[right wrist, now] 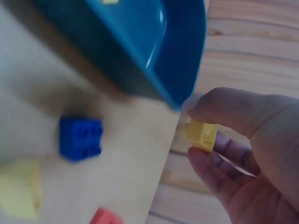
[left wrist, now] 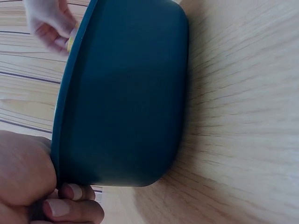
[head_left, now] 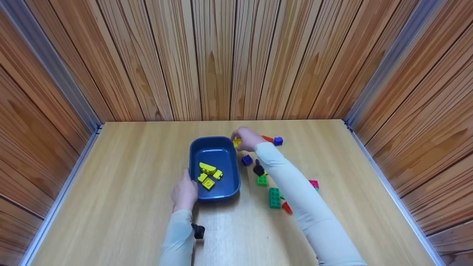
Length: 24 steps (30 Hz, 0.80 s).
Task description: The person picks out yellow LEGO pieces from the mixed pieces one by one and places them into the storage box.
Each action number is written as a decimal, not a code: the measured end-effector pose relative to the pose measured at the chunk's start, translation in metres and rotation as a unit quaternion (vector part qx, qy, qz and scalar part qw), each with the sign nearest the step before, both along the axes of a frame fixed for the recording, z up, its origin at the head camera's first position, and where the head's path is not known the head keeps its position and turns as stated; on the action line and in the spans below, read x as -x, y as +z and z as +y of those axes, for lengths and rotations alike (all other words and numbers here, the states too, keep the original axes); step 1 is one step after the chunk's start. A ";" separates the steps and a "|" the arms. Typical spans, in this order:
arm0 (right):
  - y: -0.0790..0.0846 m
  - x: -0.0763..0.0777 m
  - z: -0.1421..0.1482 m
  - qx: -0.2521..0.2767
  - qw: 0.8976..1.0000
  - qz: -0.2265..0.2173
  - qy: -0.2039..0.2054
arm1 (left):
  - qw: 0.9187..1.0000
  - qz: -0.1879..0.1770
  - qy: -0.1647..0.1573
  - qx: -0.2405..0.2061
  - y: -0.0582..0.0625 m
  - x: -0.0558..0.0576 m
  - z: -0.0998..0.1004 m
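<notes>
A dark blue plastic tub [head_left: 232, 192] stands on the table with several yellow toy bricks [head_left: 207, 169] lying inside it. My left hand [head_left: 184, 192] grips the tub's left rim, fingertips showing beneath the lip in the left wrist view. Beyond the tub's far right corner, my right hand [head_left: 248, 139] pinches a yellow toy brick [right wrist: 202, 134] between thumb and fingers. That brick is up at rim height, just outside the tub wall. Below the hand, a blue brick [right wrist: 80, 138] rests on the table.
Right of the tub lie more bricks: a long green one [head_left: 274, 198], a smaller green one [head_left: 262, 180], a red piece [head_left: 286, 207], a pink one [head_left: 313, 183] and a purple-blue one [head_left: 278, 141]. My right sleeve [head_left: 310, 207] covers part of them. Wood-panelled walls [head_left: 221, 59] enclose the table.
</notes>
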State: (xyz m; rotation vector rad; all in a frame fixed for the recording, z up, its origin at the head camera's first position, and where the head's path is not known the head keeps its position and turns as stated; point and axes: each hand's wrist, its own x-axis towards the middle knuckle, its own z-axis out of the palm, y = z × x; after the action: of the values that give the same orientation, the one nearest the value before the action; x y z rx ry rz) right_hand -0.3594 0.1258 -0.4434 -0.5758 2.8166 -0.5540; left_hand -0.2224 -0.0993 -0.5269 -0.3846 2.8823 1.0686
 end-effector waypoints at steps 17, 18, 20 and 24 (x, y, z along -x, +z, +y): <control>-0.024 -0.006 -0.062 0.012 0.999 -0.029 0.014 | 1.000 -0.011 -0.005 0.003 0.002 0.001 -0.001; -0.025 -0.007 -0.064 0.013 0.999 -0.030 0.015 | 1.000 -0.011 -0.004 0.004 0.003 0.001 -0.001; -0.027 -0.009 -0.067 0.018 0.999 -0.031 0.014 | 1.000 -0.011 -0.005 0.005 0.003 0.002 -0.001; -0.030 -0.012 -0.073 0.010 0.999 -0.026 0.018 | 1.000 -0.014 -0.007 0.004 0.001 0.002 -0.001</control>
State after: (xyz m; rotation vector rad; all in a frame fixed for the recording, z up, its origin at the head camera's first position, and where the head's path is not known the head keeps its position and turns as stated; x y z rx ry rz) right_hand -0.3471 0.0529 -0.4736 -0.6051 2.7486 -0.5829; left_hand -0.2242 -0.1007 -0.5255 -0.3762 2.8615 1.0428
